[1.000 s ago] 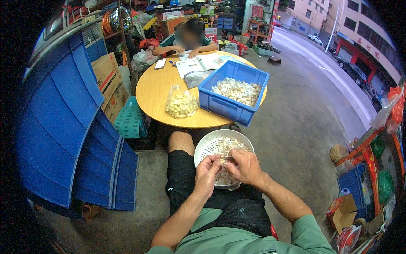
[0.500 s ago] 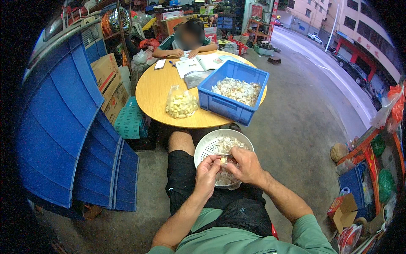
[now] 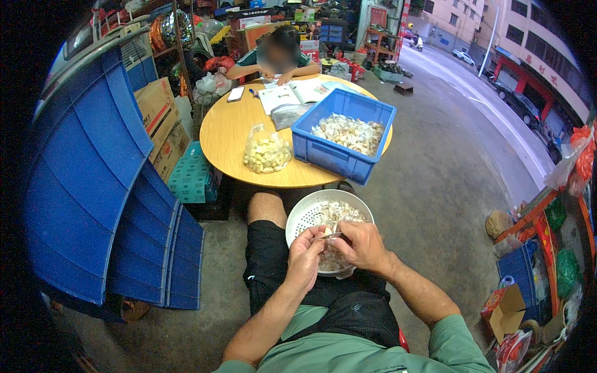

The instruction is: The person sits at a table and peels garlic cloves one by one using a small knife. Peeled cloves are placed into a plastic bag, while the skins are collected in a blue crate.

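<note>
Over a white colander (image 3: 298,217) in my lap, my left hand (image 3: 303,260) pinches a pale garlic clove (image 3: 328,230) between thumb and fingertips. My right hand (image 3: 364,246) is closed around a small knife (image 3: 334,235), most of it hidden by the fingers. Its blade lies against or very close to the clove. Papery garlic cloves and skins (image 3: 341,212) fill the colander's far and right side, below both hands. On the table beyond, a clear bag (image 3: 267,154) bulges with peeled cloves, beside a blue crate (image 3: 333,156) holding unpeeled-looking garlic.
The round wooden table (image 3: 224,133) stands just ahead of my knees. Across it a person (image 3: 250,69) leans over an open book (image 3: 278,97), near a phone (image 3: 236,94). Blue panels (image 3: 87,186) and cardboard boxes (image 3: 155,109) flank the left; an orange-framed shelf (image 3: 541,214) stands right.
The knife has shifted from the clove's far side to its near right side, and the clove has turned in my left fingers. A scooter has appeared on the road.
</note>
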### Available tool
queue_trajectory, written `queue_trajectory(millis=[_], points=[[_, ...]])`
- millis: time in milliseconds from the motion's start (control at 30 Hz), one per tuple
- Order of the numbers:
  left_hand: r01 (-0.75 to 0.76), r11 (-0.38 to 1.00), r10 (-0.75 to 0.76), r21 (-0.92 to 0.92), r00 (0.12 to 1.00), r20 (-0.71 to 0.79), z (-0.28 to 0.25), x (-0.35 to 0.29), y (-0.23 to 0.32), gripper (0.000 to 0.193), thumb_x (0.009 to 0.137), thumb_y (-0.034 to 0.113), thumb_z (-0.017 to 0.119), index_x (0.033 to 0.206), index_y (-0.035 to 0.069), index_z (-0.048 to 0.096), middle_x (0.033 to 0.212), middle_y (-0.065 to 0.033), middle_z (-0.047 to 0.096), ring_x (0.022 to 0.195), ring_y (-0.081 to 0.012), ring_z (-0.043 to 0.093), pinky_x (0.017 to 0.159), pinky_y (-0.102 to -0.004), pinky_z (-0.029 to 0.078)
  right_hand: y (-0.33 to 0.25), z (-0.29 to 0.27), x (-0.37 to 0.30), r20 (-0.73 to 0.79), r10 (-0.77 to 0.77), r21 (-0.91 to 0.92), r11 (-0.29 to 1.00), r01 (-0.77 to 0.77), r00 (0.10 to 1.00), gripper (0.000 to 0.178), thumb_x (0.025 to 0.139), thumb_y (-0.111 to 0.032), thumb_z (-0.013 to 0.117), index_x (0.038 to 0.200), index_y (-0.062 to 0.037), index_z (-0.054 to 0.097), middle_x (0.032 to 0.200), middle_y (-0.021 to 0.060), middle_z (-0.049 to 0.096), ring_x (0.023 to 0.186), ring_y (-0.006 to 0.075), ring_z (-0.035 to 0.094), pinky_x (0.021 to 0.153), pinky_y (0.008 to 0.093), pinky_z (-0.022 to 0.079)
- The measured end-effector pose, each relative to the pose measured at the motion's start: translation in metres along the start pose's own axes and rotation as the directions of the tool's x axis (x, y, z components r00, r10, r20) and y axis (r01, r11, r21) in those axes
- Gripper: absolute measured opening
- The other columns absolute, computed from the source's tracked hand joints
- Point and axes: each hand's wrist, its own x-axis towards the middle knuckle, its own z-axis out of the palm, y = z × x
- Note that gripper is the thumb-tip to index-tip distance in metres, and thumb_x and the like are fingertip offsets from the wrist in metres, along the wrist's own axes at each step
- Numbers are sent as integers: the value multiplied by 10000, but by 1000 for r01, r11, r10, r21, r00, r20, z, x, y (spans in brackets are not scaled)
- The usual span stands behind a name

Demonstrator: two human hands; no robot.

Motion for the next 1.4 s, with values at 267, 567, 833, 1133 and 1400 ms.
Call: queue_trajectory(millis=[267,567,833,1133,1400], points=[[109,958,-101,-267,994,40,-6,6,9,285,1023,155,529,1285,46,538,1078,-58,627,925,-142,594,828,-297,504,-4,-4,-5,222,-27,76,997,10,975,295,887,-319,690,850,-33,626,768,200,673,731,395,670,651,480,515],[72,945,-77,-319,997,-4,-19,12,-2,198,1002,110,572,1183,31,578,1017,-43,611,871,-126,566,772,-267,461,10,1,-6,-44,91,-28,995,-92,995,246,874,-209,667,869,-13,518,817,207,604,783,410,629,694,495,499],[-41,997,35,-71,995,-91,-8,11,-2,180,986,63,576,1162,22,573,1026,-70,639,880,-128,603,774,-266,495,-9,1,1,6,144,13,989,-145,989,263,897,-206,663,883,2,503,823,218,590,784,422,612,691,475,487],[-172,948,192,269,980,-48,-6,6,-2,165,958,16,603,1118,-18,621,1061,-80,660,878,-101,608,745,-239,513,-7,6,3,-5,157,16,987,-157,988,278,904,-231,657,842,8,530,777,229,596,744,424,613,648,478,477],[-56,998,57,14,996,-61,-8,6,5,201,979,55,599,1163,-22,609,1048,-77,651,856,-106,608,771,-252,523,-4,-1,3,79,180,57,981,-185,980,297,917,-266,626,799,1,575,722,244,625,709,427,642,631,498,492]])
